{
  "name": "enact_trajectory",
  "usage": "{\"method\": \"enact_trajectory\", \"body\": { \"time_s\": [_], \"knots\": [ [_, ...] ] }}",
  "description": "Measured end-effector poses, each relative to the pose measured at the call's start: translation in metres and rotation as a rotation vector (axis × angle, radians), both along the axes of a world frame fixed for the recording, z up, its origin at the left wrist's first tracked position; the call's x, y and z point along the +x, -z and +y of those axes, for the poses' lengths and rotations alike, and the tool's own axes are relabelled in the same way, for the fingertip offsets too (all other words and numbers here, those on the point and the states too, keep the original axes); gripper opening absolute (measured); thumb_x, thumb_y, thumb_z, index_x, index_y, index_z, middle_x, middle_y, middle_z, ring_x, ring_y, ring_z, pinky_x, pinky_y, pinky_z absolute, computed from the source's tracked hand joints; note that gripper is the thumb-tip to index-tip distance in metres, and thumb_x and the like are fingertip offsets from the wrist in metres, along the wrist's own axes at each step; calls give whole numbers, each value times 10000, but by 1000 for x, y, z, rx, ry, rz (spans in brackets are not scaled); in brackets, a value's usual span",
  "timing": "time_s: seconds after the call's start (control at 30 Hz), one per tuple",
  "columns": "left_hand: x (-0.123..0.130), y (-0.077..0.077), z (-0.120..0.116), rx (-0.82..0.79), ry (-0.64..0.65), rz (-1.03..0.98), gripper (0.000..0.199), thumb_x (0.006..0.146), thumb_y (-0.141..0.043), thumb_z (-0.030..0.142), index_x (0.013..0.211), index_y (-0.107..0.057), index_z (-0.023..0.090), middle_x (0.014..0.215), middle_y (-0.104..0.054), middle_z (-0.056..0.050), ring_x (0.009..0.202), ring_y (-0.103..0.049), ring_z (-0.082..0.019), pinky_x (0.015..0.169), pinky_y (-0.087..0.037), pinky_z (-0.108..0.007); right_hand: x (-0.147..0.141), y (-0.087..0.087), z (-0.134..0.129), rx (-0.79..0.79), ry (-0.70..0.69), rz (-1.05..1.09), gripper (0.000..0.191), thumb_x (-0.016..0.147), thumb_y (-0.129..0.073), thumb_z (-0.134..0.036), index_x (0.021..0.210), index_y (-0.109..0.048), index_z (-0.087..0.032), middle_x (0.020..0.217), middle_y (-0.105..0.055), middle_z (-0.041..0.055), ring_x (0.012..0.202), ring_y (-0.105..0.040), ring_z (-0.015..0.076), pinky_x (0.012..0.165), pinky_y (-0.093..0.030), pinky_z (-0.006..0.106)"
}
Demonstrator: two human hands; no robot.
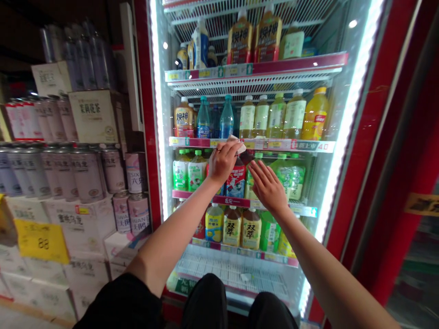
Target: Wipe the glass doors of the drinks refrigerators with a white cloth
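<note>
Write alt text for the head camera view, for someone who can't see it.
A person's left hand pinches a white tissue at a shelf edge inside a lit, red-framed drinks fridge, while the open right hand hovers before green bottles. Stacked silvery-pink drink cans stand to the left.

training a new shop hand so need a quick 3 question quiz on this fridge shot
1. Which hand pinches the crumpled white scrap of paper or cloth, left or right?
2. True or false: the right hand is clenched in a fist.
3. What is stacked to the left of the red-framed glass-door drinks fridge?

Key:
1. The left hand.
2. False, it is open with fingers spread.
3. Pink-and-silver metal cans.
</note>
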State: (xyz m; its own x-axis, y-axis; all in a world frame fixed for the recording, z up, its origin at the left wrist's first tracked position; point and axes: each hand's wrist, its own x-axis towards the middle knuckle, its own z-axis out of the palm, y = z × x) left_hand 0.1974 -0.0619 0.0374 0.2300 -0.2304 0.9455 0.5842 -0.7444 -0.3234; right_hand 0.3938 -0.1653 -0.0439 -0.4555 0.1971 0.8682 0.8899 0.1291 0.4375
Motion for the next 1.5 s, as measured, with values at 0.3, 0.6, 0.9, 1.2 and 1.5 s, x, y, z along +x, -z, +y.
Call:
{"method": "enact_trajectory", "body": {
  "time_s": [0.3,0.6,0.9,1.2,1.5],
  "knots": [
    [-26,5,11,180,55,207,316,1059,-598,133,1350,-683,222,1265,-799,-53,1158,-721,-200,1040,-619,-377,3,0,1,-28,5,-14,897,1051,-492,-113,1747,54,-257,1766,-289,66,1657,-291,280,1335,-401,543],
    [10,-2,-7,33,40,74,362,1056,-528,83,1361,-683,203,1319,-769,-92,1200,-699,-227,1077,-587,-413,28,-15,-7,-127,-42,-180,897,1055,-500,-123,1746,56,-260,1767,-311,61,1651,-311,265,1328,-410,512],
    [-26,2,4,166,76,186,335,1041,-595,103,1335,-699,226,1254,-797,-50,1138,-708,-209,999,-617,-377,46,-11,-18,-144,27,-218,873,1068,-518,-163,1751,14,-277,1765,-309,22,1633,-360,212,1340,-376,445],
    [21,11,-12,36,141,48,394,1030,-536,55,1340,-695,238,1252,-780,-57,1175,-692,-204,1040,-613,-395,50,6,-21,-48,14,-164,869,1053,-500,-138,1757,0,-239,1726,-414,63,1601,-428,234,1312,-423,442],
    [10,8,-4,22,176,-28,389,1009,-591,59,1317,-698,270,1233,-773,-46,1157,-692,-214,1040,-619,-432,46,10,-24,-127,80,-71,914,1057,-488,-141,1745,90,-308,1769,-327,4,1627,-381,228,1354,-346,475]
  ]
}}
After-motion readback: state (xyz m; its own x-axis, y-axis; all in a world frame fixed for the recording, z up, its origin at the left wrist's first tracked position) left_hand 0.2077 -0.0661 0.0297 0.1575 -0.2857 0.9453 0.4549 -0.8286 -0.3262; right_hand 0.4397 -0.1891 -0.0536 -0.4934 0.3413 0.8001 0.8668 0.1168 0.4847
